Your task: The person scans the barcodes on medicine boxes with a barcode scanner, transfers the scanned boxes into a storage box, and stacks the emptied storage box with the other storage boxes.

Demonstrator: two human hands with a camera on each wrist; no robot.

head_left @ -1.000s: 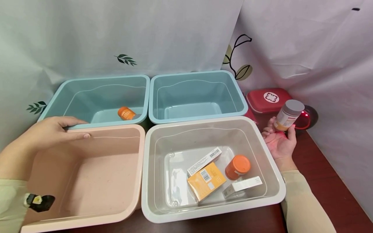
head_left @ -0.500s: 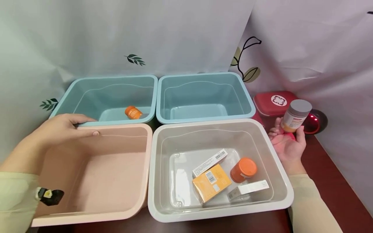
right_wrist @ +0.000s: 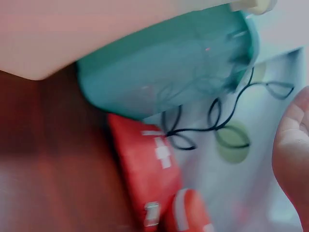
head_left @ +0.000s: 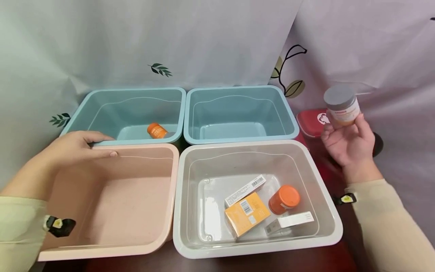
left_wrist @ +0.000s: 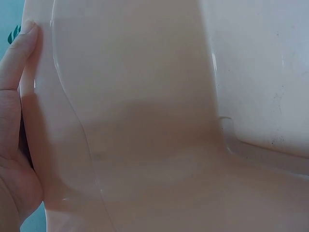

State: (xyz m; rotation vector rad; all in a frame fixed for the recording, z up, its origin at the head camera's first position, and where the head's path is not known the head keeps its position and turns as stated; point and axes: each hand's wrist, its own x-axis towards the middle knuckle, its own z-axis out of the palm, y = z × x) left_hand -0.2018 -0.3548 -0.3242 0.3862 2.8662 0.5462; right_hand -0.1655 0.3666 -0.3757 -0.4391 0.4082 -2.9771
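Right hand [head_left: 352, 145] grips jar [head_left: 343, 107], upper right of frame. Left hand [head_left: 73, 151], fingers relaxed, rests on pink bin [head_left: 149, 148], mid-left. Step, presumably: carrying jar. Next move likely needs steady grip.

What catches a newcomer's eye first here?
Probably the grey-lidded jar, held in the fingers of the right hand at the head view's right. Then the yellow-orange box and orange-capped container in the light grey bin, front right. Lastly the orange bottle lying in the back-left blue bin.
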